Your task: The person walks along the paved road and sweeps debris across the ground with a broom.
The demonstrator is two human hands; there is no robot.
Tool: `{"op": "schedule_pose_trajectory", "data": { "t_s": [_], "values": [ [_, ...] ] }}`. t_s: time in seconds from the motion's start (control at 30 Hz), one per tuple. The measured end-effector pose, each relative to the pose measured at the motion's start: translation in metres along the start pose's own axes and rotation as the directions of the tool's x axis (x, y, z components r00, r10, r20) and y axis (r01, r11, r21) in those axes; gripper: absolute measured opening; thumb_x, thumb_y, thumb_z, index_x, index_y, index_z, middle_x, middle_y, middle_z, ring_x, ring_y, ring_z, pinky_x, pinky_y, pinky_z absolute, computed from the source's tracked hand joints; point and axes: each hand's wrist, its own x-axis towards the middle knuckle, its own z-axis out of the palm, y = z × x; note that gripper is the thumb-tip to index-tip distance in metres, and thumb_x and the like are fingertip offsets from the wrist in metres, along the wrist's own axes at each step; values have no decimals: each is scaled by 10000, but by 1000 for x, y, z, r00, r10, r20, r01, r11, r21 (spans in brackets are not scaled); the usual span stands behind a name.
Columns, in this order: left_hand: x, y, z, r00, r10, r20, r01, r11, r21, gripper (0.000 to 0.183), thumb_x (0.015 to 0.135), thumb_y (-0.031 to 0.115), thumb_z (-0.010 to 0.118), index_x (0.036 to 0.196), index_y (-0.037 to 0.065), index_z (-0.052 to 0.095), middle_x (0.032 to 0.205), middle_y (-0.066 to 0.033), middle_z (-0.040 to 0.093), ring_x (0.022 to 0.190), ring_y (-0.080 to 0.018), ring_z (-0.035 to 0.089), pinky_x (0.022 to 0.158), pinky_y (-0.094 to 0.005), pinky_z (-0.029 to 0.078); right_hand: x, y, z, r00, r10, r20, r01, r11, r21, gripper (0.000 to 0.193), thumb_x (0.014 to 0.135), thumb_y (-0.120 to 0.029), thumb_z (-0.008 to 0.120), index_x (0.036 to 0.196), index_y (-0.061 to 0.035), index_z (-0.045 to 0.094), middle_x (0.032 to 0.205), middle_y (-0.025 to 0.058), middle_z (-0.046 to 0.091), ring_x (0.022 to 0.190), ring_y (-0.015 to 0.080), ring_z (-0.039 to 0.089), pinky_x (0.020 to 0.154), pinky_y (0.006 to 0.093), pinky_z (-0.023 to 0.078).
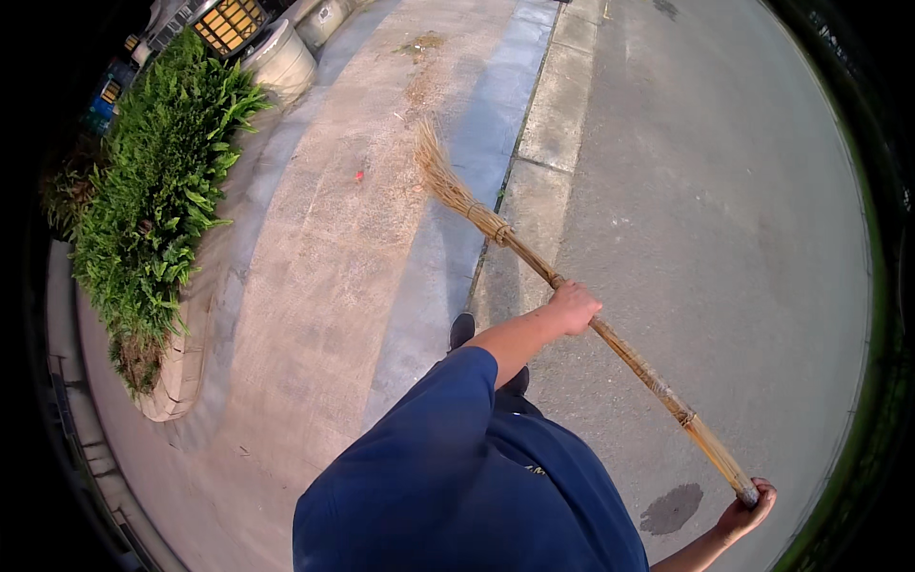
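Observation:
A long straw broom [639, 367] slants across the view, its bristles up and to the left and its handle end down at the right. My left hand [574, 307] is closed round the handle a little below where the bristles are bound. At the lower right, my right hand [748, 510] grips the butt end of the handle from beneath. The splayed bristle head is over the tan pavement [315, 276], close to its grey-blue border; whether it touches the ground I cannot tell. Bits of dry debris [419, 43] lie on the paving beyond the bristles.
A small red scrap [359, 176] lies left of the bristles. Green ferns [157, 181] fill a curbed bed at the left, near a pale planter [283, 62] and a lantern [229, 24]. A concrete curb strip [553, 124] divides the paving from the grey road [724, 219], which has a dark patch [672, 508].

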Motion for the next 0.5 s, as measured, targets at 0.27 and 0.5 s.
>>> {"op": "schedule_pose_trajectory", "data": {
  "t_s": [0.27,0.5],
  "values": [
    [21,-86,-1,979,-12,-205,-4,997,-77,120,656,137,602,775,118,600,850,-59,578,936,-236,515,806,-375,364,-15,-51,114,961,-173,216,222,949,-225,262,858,-237,416,755,-4,476,770,130,495,736,193,456,674,312,394],
    [-163,-146,4,906,-414,-84,389,896,-215,109,649,155,612,741,104,583,809,-84,570,890,-259,516,793,-376,357,10,-53,234,811,26,584,60,990,-127,297,845,-244,443,690,5,488,714,134,519,660,165,466,619,276,393]
  ]
}}
